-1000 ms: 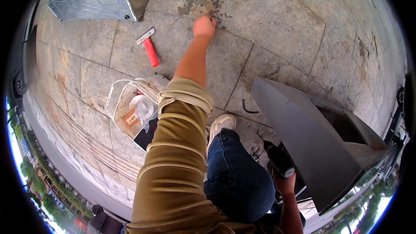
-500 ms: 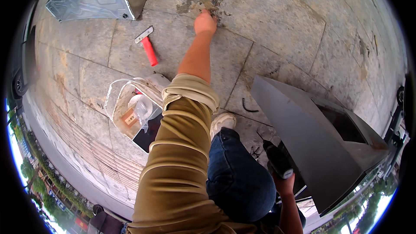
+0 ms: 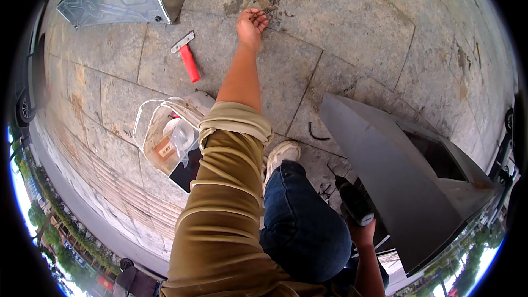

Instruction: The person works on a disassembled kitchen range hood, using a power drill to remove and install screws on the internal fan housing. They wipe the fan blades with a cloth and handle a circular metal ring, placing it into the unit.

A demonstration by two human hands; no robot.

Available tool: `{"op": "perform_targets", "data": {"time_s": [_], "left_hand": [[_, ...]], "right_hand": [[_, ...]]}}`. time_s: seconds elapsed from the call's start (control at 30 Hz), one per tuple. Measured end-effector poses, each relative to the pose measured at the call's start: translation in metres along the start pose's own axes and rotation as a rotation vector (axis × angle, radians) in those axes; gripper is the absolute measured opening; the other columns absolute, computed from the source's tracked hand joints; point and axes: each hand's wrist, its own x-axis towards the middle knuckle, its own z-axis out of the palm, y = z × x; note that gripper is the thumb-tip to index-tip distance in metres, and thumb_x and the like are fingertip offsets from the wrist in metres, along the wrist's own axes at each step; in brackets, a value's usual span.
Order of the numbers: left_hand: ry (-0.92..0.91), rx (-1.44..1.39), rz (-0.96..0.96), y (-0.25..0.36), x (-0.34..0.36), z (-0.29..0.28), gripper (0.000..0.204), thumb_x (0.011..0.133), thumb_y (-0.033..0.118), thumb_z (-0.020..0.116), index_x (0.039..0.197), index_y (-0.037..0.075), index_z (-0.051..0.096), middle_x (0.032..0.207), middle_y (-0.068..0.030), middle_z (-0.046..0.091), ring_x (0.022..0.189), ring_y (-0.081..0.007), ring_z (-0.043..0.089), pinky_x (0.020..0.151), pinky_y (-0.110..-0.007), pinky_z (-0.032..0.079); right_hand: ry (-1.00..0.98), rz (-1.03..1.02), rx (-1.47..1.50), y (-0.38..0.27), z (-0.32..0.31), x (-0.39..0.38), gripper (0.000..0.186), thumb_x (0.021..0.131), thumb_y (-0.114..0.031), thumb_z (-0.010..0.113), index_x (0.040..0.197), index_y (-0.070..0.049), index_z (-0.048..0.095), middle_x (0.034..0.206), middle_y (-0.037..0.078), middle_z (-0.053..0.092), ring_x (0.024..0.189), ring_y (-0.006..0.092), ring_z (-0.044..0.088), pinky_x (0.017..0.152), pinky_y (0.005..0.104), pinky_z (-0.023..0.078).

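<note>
My left hand (image 3: 252,26) is stretched out low over the stained paving (image 3: 352,27), its fingers apart and loosely curved, with nothing visible in them. A scraper (image 3: 189,60) with a red handle and metal head lies to its left. At the lower right, my right hand (image 3: 361,231) is closed on a black drill (image 3: 352,201) with a long thin bit pointing up-left. Right beside the drill is a dark grey, angular metal housing (image 3: 385,187) with a rectangular opening. A short black curved piece (image 3: 318,136) lies left of the housing's tip.
A white bucket (image 3: 154,126) holding plastic, a box and other items stands by my left forearm. A galvanized metal piece (image 3: 115,3) lies at the top left. My shoe (image 3: 283,154) and small dark items (image 3: 324,190) are between bucket and housing. Vehicles (image 3: 25,107) show at the rims.
My left hand has shifted slightly up and to the left, and its fingers have uncurled and spread. My right hand and the drill have hardly moved.
</note>
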Motion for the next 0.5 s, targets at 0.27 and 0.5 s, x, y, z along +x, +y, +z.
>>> {"op": "perform_targets", "data": {"time_s": [0.27, 0.5], "left_hand": [[-0.095, 1.225, 0.483, -0.018, -0.005, 0.012, 0.015, 0.081, 0.020, 0.061, 0.087, 0.006, 0.062, 0.082, -0.0126, 0.062, 0.073, -0.0290, 0.062, 0.070, -0.038, 0.049], [0.013, 1.487, 0.587, -0.039, -0.004, 0.013, 0.011, 0.081, 0.019, 0.062, 0.086, 0.008, 0.062, 0.078, -0.0108, 0.062, 0.077, -0.0289, 0.062, 0.072, -0.039, 0.049]], "right_hand": [[-0.060, 0.088, 0.032, -0.029, -0.011, 0.004, 0.037, 0.073, -0.011, 0.069, 0.108, -0.002, 0.061, 0.104, 0.013, 0.065, 0.098, 0.0254, 0.064, 0.086, 0.0356, 0.049], [-0.049, 0.053, -0.003, -0.019, -0.006, 0.004, 0.040, 0.073, -0.010, 0.070, 0.110, -0.002, 0.059, 0.106, 0.014, 0.064, 0.100, 0.0258, 0.063, 0.087, 0.0357, 0.048]]}}
